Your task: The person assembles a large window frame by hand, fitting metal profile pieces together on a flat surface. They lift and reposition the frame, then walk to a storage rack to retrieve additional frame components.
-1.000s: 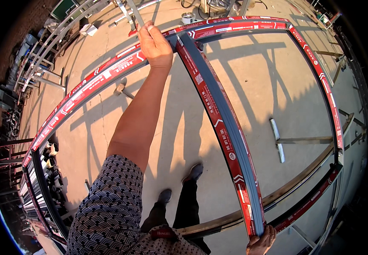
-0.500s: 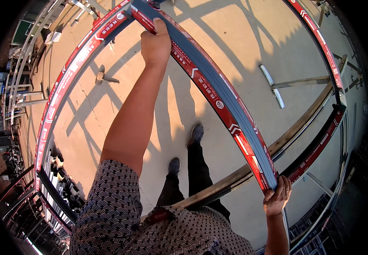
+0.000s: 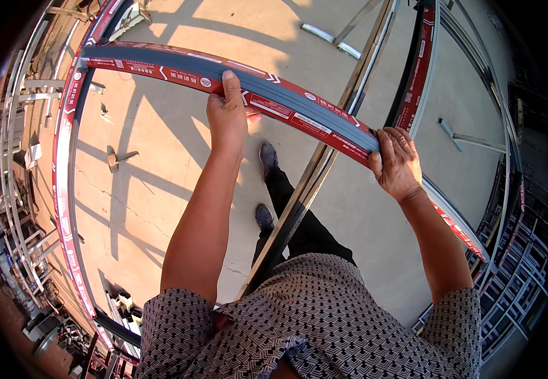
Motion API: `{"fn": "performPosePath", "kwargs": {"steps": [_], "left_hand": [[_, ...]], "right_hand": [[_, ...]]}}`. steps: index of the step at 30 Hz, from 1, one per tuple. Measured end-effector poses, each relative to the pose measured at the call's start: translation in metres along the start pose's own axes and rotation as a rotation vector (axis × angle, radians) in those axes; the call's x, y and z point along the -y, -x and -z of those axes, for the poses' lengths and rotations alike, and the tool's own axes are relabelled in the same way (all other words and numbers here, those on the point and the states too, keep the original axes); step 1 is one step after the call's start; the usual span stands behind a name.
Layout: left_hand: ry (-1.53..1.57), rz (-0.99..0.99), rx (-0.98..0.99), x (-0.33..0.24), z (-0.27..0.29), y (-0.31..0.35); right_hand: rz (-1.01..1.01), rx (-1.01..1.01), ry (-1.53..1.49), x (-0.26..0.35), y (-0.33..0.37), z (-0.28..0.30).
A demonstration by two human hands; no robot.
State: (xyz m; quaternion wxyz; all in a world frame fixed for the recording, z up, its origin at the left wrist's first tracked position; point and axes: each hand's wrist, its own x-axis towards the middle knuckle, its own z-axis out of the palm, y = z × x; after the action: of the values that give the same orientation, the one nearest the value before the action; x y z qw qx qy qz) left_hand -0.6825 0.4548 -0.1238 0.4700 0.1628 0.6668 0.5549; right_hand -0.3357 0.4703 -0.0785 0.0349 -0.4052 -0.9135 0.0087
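A dark grey metal frame bar (image 3: 296,108) with red protective film along its sides spans between my two hands. Around its middle, my left hand (image 3: 228,120) is closed, thumb on the grey top face and the fingers largely hidden underneath. At the bar's right end my right hand (image 3: 398,163) grips it, thumb at the near side and fingers curled over the far side. The bar's left end meets a long side member (image 3: 65,189) with the same red film; whether they are joined I cannot tell.
A wooden-edged rail (image 3: 299,208) crosses under the bar. Another red-filmed black member (image 3: 413,69) stands beyond my right hand. A hammer (image 3: 115,159) lies on the concrete floor (image 3: 154,208) at left. Stacked metal frames (image 3: 508,271) fill the right side.
The view has turned, and the bar now runs more crosswise than before. My left hand has shifted along it, closer to my right hand, which stays at the end.
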Motion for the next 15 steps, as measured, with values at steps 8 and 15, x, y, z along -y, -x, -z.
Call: {"fn": "performPosePath", "kwargs": {"steps": [8, 15], "left_hand": [[0.050, 0.133, 0.213, 0.003, -0.009, 0.029], [-0.081, 0.156, 0.107, 0.007, -0.015, 0.025]], "right_hand": [[-0.048, -0.072, 0.048, 0.004, 0.004, -0.008], [-0.025, -0.205, 0.026, -0.002, 0.010, -0.013]]}}
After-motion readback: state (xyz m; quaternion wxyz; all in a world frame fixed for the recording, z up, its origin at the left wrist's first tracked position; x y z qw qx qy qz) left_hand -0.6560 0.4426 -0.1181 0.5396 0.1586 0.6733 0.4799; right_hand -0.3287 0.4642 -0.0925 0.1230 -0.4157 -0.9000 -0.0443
